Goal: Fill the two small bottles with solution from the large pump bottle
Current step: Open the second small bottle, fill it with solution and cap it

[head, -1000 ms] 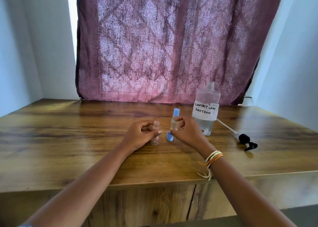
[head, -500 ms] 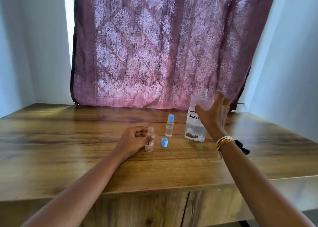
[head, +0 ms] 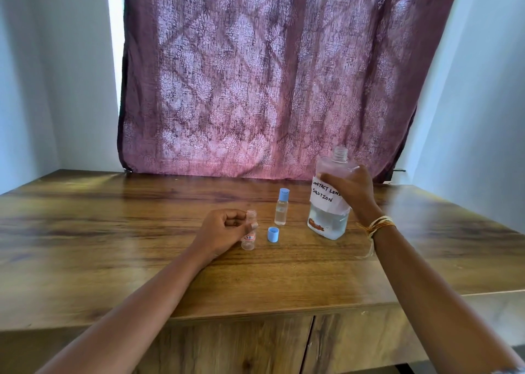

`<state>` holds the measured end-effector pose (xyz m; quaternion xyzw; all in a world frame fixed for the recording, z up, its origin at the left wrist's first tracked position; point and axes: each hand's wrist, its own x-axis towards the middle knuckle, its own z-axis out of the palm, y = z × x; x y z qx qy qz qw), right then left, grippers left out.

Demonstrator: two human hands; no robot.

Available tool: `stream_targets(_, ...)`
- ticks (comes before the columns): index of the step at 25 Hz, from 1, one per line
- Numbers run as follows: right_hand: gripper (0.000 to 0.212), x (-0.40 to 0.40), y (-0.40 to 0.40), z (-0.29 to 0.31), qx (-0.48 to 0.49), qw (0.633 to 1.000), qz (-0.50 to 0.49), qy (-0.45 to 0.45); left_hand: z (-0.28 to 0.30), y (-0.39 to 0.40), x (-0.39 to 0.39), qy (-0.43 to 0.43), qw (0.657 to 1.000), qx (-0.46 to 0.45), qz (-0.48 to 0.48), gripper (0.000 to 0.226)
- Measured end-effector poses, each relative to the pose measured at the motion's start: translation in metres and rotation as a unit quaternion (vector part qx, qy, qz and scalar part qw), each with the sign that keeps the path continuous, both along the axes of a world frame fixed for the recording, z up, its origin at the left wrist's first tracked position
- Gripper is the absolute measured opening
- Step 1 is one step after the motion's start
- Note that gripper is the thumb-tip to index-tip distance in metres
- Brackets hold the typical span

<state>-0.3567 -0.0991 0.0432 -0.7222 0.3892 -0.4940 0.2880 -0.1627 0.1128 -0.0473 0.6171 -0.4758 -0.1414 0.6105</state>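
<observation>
The right hand point(head: 352, 193) wraps the open-necked large bottle point(head: 329, 194), tilted and seemingly just clear of the table point(head: 113, 231), hiding part of its label, while the left hand point(head: 221, 231) pinches the uncapped small bottle point(head: 249, 231) beside the loose blue cap point(head: 273, 234) and capped small bottle point(head: 281, 207).

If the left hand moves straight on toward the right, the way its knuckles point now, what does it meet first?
Probably the loose blue cap, just beyond the open small bottle that the left hand holds. The capped small bottle seems farther back, though depth is unclear.
</observation>
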Motion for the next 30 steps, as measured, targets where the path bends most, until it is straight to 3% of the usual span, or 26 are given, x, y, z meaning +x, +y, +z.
stream_targets(6, 0.071, -0.009, 0.020, -0.007, 0.014, 0.996, 0.040, -0.073, 0.000, 0.002, -0.003, 0.011, 0.999, 0.019, -0.030, 0.053)
stream_targets(10, 0.070, -0.012, 0.047, -0.009, -0.095, 0.992, 0.066, -0.059, 0.005, 0.002, -0.012, 0.038, 0.996, 0.020, -0.080, 0.023)
stream_targets(18, 0.066, -0.018, 0.068, -0.043, -0.299, 0.947, 0.104, 0.044, 0.012, 0.009, -0.033, 0.055, 0.991, 0.002, -0.118, 0.018)
stream_targets(30, 0.060, 0.004, 0.063, -0.060, -0.428, 0.887, 0.083, 0.149, 0.009, 0.006, -0.036, 0.036, 0.991, -0.006, -0.127, 0.017)
